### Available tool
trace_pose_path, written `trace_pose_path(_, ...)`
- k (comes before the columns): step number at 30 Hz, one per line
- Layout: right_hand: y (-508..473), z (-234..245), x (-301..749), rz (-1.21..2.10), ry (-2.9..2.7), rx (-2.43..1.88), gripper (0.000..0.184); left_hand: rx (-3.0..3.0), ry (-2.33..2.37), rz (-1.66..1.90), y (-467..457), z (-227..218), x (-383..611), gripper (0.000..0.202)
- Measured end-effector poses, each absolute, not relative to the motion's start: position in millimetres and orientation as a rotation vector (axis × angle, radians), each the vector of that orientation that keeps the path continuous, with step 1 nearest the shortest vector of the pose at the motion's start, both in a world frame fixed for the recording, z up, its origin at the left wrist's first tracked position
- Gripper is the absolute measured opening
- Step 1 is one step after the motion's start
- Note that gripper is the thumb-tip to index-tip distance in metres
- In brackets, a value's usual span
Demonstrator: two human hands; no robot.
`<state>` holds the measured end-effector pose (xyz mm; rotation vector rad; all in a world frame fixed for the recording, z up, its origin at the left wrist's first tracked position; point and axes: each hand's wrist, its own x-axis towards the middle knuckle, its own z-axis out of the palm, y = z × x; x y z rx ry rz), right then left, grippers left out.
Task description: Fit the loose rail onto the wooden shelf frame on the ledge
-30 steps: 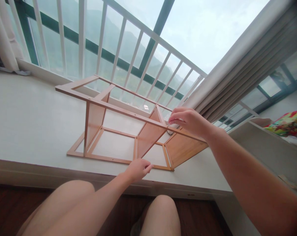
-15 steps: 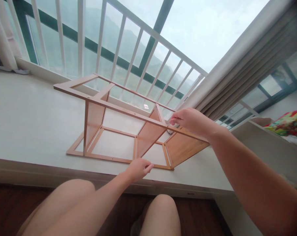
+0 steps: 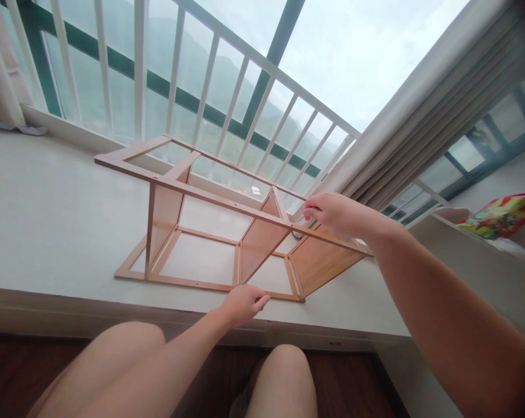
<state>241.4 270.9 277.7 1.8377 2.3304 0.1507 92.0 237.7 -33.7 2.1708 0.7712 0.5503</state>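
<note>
A wooden shelf frame [image 3: 210, 198] with several board panels lies on its side on the white window ledge [image 3: 62, 220]. At its near lower rail is my left hand [image 3: 243, 304], fingers curled closed; whether anything sits inside them is hidden. My right hand [image 3: 332, 213] is over the upper rail, right of the middle panel [image 3: 264, 229], with thumb and fingers pinched together. What the pinch holds, if anything, is too small to make out. The right end panel [image 3: 325, 261] slants below my right wrist.
White railing bars [image 3: 205, 87] stand before the window behind the ledge. A grey-beige curtain [image 3: 401, 122] hangs at the right, another curtain [image 3: 5, 69] at the far left. A colourful bag [image 3: 501, 216] rests at the far right. My knees are below the ledge's front edge [image 3: 192, 331].
The view has shifted slightly. My right hand has moved a little right relative to the upper rail, still pinched. My left hand stays almost in place by the lower rail.
</note>
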Motion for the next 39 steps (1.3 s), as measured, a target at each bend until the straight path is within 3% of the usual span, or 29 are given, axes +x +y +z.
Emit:
trace_pose_path(13, 257.3, 276.6, 230.3, 0.5, 2.573, 1.366, 0.028, 2.189, 0.769, 0.554, 237.5, -36.3, 93.1, 0.044)
trace_pose_path(27, 275.6, 277.4, 243.3, 0.398, 2.716, 1.171, 0.025, 2.194, 0.77, 0.542, 237.6, -33.7, 92.3, 0.044)
trace_pose_path(39, 268.6, 277.4, 216.7, 0.194, 2.236, 1.819, 0.019, 2.19, 0.766, 0.535, 236.7, -34.3, 93.6, 0.044)
